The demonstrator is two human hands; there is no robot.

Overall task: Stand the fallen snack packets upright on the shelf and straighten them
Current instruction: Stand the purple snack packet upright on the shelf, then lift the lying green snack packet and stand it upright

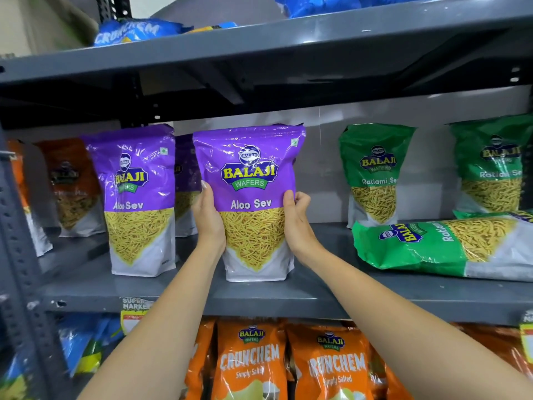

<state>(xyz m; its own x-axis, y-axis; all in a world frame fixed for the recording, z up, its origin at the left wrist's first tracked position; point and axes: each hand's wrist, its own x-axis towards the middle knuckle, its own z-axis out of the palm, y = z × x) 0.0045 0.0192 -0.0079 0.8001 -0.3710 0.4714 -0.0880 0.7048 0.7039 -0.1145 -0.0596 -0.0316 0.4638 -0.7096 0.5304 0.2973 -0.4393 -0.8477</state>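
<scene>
A purple Aloo Sev packet (251, 180) stands upright at the middle of the grey shelf (288, 295). My left hand (208, 219) grips its left edge and my right hand (297, 223) grips its right edge. A second purple Aloo Sev packet (138, 197) stands upright just to the left, with another purple packet (186, 171) partly hidden behind the two. To the right, a green Ratlami Sev packet (432, 246) lies flat on its back near the shelf's front. Two green packets (375, 171) (490, 166) stand upright behind it.
Orange-brown packets (72, 183) stand at the shelf's far left. Orange Crunchem packets (251, 362) fill the shelf below, blue packets (132, 30) lie on the shelf above. A perforated metal upright (20, 269) runs down the left side. Bare shelf shows between the purple and green packets.
</scene>
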